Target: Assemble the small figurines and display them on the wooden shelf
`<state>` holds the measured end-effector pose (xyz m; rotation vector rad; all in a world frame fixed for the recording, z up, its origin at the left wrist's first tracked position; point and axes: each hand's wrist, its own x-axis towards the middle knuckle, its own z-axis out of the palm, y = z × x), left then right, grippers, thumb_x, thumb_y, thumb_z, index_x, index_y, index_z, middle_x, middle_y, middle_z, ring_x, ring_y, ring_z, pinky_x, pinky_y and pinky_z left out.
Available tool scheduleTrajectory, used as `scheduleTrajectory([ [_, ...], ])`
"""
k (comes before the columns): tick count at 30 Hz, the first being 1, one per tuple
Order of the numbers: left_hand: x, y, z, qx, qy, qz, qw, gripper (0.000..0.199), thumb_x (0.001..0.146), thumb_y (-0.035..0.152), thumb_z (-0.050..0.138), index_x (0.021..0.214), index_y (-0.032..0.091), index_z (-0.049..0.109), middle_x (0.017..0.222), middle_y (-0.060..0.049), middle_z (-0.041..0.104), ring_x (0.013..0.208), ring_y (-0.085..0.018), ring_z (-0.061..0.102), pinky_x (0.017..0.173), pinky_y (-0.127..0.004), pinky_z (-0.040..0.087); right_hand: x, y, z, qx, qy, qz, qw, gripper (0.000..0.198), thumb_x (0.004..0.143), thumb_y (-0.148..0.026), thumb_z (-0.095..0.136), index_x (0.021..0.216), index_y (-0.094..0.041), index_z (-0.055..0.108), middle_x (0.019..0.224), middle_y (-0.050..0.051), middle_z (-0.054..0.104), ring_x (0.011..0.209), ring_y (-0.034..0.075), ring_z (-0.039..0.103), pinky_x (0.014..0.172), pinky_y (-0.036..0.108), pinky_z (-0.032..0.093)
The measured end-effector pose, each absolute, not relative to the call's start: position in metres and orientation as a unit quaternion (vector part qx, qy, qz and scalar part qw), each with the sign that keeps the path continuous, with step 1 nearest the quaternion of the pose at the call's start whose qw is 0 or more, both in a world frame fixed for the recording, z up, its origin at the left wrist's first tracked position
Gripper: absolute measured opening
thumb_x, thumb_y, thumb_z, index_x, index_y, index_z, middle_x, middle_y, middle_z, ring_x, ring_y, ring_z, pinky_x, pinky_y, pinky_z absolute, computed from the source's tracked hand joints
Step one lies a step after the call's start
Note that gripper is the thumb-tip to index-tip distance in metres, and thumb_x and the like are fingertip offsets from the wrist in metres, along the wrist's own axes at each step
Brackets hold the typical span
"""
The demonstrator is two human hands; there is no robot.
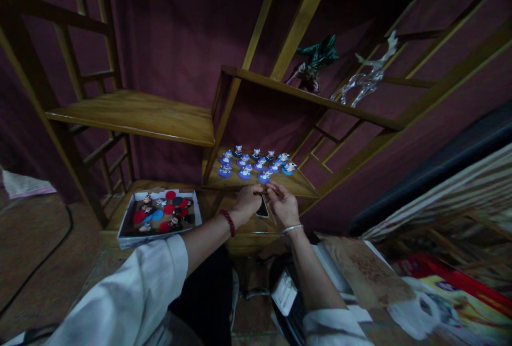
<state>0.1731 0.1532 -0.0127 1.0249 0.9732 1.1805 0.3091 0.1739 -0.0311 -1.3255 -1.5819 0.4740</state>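
Note:
My left hand (250,200), with a dark red beaded bracelet at its wrist, is closed at the shelf's front, fingers curled inward. Facing it, my right hand (285,204) wears a silver bangle and has its fingers bent together. Whatever either hand holds is too small or hidden to make out. Just beyond the fingertips stands a small figurine (264,176) on a round purple base. Several more figurines (245,171) are lined up in rows behind and to the left, some on purple bases, some on blue. A flat dark object (263,208) with a pale edge lies beneath my hands.
Left of my arms, an open box (125,223) holds loose figurines and red, blue and black discs. Above on the right, a shelf (276,83) carries a green-cloaked statue (320,58) and a clear deer figure (366,79). Cardboard (356,266) and packaging lie at lower right.

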Motion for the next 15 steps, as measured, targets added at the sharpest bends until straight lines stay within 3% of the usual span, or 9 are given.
scheduleTrajectory([
  [15,0.171,0.153,-0.027,0.478,0.429,0.522,0.561,0.020,0.070,0.010,0.054,0.080,0.019,0.069,0.102,-0.004,0.065,0.092,-0.016,0.059,0.082,-0.029,0.046,0.288,0.150,-0.038,-0.560,-0.656,0.074,0.500,0.031,0.077,-0.035,0.050,0.101,-0.019,0.061,0.100,0.007,0.065,0.096,0.020,0.058,0.090,0.040,0.043],
])
